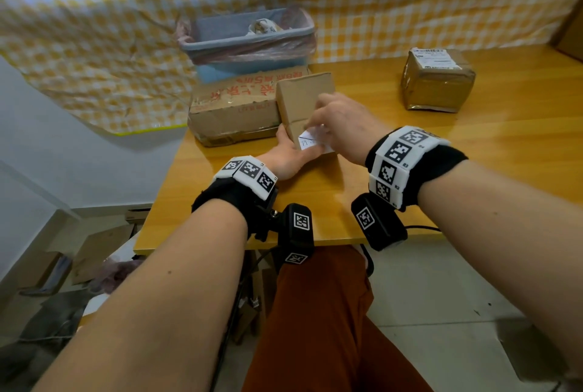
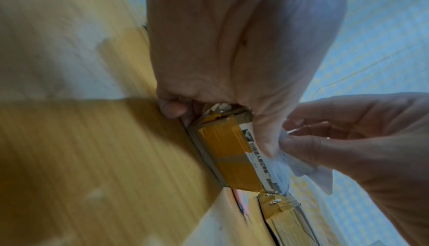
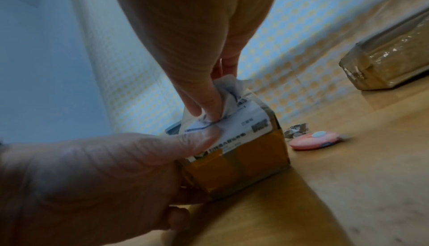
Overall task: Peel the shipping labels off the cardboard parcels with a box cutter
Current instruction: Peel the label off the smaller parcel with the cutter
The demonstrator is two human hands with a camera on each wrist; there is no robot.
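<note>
Shipping label (image 1: 312, 139) pinched by right hand (image 1: 342, 121), left hand (image 1: 288, 154) gripping parcel (image 1: 304, 101)

Soft daylight — wrist views blurred, perhaps motion.

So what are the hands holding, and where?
Left hand grips the small parcel at its near end; right hand pinches the label's lifted corner.

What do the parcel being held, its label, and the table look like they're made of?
Parcel: brown cardboard, wrapped in glossy tan packing tape that catches the light. Label: thin white printed paper, crumpling where the right hand pinches it. Table: shiny wood-grain surface, possibly laminate.
</note>
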